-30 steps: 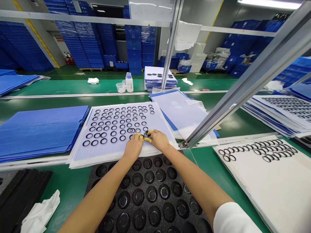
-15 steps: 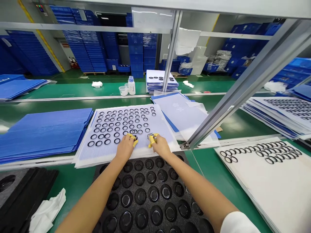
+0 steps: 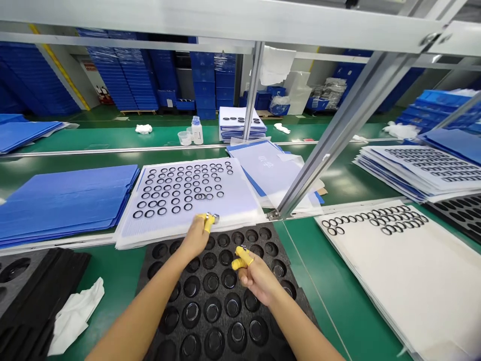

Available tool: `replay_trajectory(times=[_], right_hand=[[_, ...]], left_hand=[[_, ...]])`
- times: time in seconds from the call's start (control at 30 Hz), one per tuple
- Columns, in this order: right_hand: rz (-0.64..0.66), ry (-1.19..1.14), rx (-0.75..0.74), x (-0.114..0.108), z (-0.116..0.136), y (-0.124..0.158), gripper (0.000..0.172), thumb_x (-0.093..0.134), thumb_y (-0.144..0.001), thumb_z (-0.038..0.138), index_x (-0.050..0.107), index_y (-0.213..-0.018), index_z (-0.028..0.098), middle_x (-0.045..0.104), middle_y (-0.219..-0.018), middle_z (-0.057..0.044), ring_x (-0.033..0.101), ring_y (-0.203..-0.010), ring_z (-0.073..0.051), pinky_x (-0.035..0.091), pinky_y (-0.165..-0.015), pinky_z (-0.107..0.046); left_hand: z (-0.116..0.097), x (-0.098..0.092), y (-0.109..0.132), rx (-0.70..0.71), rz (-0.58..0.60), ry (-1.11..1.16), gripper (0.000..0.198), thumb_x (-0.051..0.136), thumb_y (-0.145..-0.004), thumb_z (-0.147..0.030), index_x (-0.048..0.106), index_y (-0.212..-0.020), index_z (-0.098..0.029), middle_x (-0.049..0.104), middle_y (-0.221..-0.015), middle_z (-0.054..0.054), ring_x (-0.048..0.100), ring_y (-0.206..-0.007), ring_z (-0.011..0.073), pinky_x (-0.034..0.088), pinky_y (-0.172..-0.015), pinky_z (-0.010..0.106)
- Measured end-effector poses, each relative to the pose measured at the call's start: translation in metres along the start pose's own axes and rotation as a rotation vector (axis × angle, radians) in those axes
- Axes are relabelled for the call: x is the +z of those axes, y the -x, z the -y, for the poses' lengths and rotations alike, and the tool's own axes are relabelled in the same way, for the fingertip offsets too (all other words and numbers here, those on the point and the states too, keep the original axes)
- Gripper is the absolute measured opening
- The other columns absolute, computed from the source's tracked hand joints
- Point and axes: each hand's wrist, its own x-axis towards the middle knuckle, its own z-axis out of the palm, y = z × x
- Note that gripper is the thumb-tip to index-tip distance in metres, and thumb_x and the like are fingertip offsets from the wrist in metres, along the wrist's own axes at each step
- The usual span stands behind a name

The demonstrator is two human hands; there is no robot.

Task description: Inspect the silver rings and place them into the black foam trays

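Observation:
My left hand (image 3: 197, 234), with yellow finger cots, pinches a small black ring at the near edge of the white sheet (image 3: 240, 200). That sheet carries rows of black rings (image 3: 180, 186). My right hand (image 3: 253, 275), also in yellow cots, is closed on another small ring and hovers over the black foam tray (image 3: 214, 296). The tray has round pockets, several with a ring seated in them.
Stacked blue sheets (image 3: 63, 200) lie to the left. A white sheet with rings (image 3: 394, 250) lies to the right. A slanted metal strut (image 3: 330, 135) rises from the bench. A white cloth (image 3: 75, 316) and black foam (image 3: 26, 296) sit near left; a bottle (image 3: 196, 130) stands behind.
Both hands have drawn back from the ring sheet, each with a ring pinched. The right hand has moved down over the black tray; the left sits at the sheet's near edge.

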Motion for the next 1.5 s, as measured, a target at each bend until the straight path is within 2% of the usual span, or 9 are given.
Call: replay_trajectory(times=[0.1,0.23,0.37,0.6,0.73,0.9,1.03,1.3,1.5], right_hand=[[0.028,-0.05,0.021,0.007,-0.012,0.021,0.058,0.078,-0.069,0.069,0.051,-0.088,0.021,0.057,-0.06,0.007,0.042,-0.04,-0.004,0.019,-0.04,-0.017],[0.152,-0.023,0.005,0.017,-0.02,0.05,0.057,0.077,-0.072,0.068,0.053,-0.088,0.019,0.061,-0.059,0.006,0.047,-0.037,-0.005,0.02,-0.039,-0.017],[0.174,0.003,-0.035,0.022,-0.028,0.075,0.052,0.073,-0.078,0.066,0.049,-0.084,0.02,0.061,-0.054,0.006,0.043,-0.032,-0.004,0.017,-0.036,-0.016],[0.19,0.011,-0.057,0.021,-0.039,0.103,0.055,0.072,-0.077,0.066,0.048,-0.095,0.021,0.063,-0.056,0.007,0.046,-0.032,-0.006,0.021,-0.035,-0.015],[0.153,0.007,-0.051,0.018,-0.042,0.112,0.054,0.073,-0.076,0.066,0.046,-0.092,0.021,0.062,-0.055,0.007,0.048,-0.033,-0.006,0.021,-0.035,-0.014],[0.132,-0.003,-0.038,0.014,-0.048,0.119,0.055,0.07,-0.077,0.069,0.044,-0.089,0.022,0.059,-0.05,0.008,0.049,-0.033,-0.007,0.022,-0.035,-0.014],[0.137,-0.017,-0.012,0.013,-0.048,0.124,0.056,0.071,-0.076,0.07,0.047,-0.089,0.021,0.061,-0.051,0.007,0.049,-0.033,-0.006,0.02,-0.034,-0.014],[0.202,-0.174,0.057,0.012,-0.043,0.138,0.059,0.065,-0.082,0.074,0.058,-0.094,0.017,0.059,-0.054,0.005,0.043,-0.033,-0.004,0.015,-0.034,-0.016],[0.223,-0.225,0.079,0.011,-0.044,0.148,0.061,0.062,-0.085,0.075,0.061,-0.094,0.015,0.057,-0.053,0.005,0.042,-0.034,-0.005,0.017,-0.034,-0.017]], left_hand=[[-0.016,-0.002,0.057,-0.068,0.253,0.334,0.051,0.032,-0.103,-0.057,0.06,-0.091,-0.016,0.061,-0.074,0.002,0.055,-0.057,0.0114,0.051,-0.056,0.027],[-0.035,-0.008,0.117,-0.184,0.421,0.68,0.058,0.041,-0.091,-0.075,0.056,-0.086,-0.018,0.052,-0.073,-0.001,0.049,-0.06,0.0114,0.048,-0.055,0.026],[-0.04,-0.009,0.152,-0.281,0.441,0.863,0.057,0.058,-0.083,-0.076,0.058,-0.085,-0.019,0.053,-0.072,-0.001,0.048,-0.061,0.0107,0.045,-0.058,0.025],[-0.045,0.003,0.199,-0.443,0.298,1.068,0.052,0.07,-0.085,-0.061,0.065,-0.119,-0.021,0.066,-0.084,0.0,0.055,-0.066,0.0118,0.049,-0.066,0.025],[-0.046,0.012,0.213,-0.402,0.168,0.958,0.054,0.066,-0.09,-0.055,0.061,-0.134,-0.024,0.071,-0.105,0.004,0.065,-0.088,0.0169,0.054,-0.084,0.03],[-0.046,0.019,0.219,-0.274,0.178,0.832,0.051,0.061,-0.094,-0.053,0.059,-0.136,-0.026,0.071,-0.126,0.009,0.07,-0.105,0.0223,0.058,-0.087,0.033],[-0.048,0.018,0.222,-0.228,0.198,0.823,0.046,0.06,-0.094,-0.053,0.065,-0.129,-0.024,0.073,-0.125,0.009,0.067,-0.119,0.0252,0.056,-0.096,0.034],[-0.064,0.002,0.225,-0.304,0.219,0.891,0.046,0.065,-0.091,-0.055,0.068,-0.123,-0.023,0.077,-0.103,0.006,0.065,-0.069,0.014,0.056,-0.064,0.025],[-0.073,-0.004,0.231,-0.332,0.207,0.943,0.045,0.069,-0.088,-0.056,0.071,-0.119,-0.023,0.072,-0.086,0.002,0.061,-0.067,0.0124,0.055,-0.064,0.024]])
